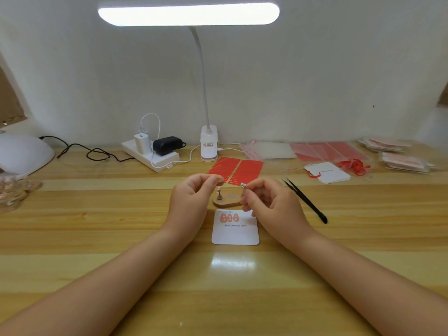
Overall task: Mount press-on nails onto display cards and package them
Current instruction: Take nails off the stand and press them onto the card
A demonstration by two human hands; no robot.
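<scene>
Wooden worktop (pixel 121 238) filling the lower half, pale wall behind. Lit bar lamp (pixel 188 13) overhead on a white gooseneck, clip base (pixel 209 144) planted at the middle of the back edge. White dome-shaped unit (pixel 21 151) at the back left corner, dark cable (pixel 92 152) trailing off it. White power strip (pixel 151 155) left of the lamp base, loaded with a white charger and a black adapter. Clear bags (pixel 271 151) and red-backed sheets (pixel 327 151) along the back edge to the right; stacked packets (pixel 402 161) at the back right corner. Two red strip sheets (pixel 236 169) just in front of the lamp base.

Left hand (pixel 191 197) up over the middle of the worktop, fingers curled, thumb and forefinger closed together at the tip — what sits between them, too small to tell. Right hand (pixel 271 202) just opposite, fingers curled, pinching a small silvery piece (pixel 243 185) at the fingertips. Hands close but apart.

White display card (pixel 235 232) flat on the worktop directly below the hands, printed "Handmade Nail", three pink press-on nails (pixel 229 217) mounted in a row at its top left. Second white card (pixel 327 172) with a red ribbon near the back right. Black tweezers (pixel 305 201) lying just right of the right hand. Small wooden stand (pixel 225 202) between the hands, beyond the display card, one tiny peg (pixel 219 193) upright on it.
</scene>
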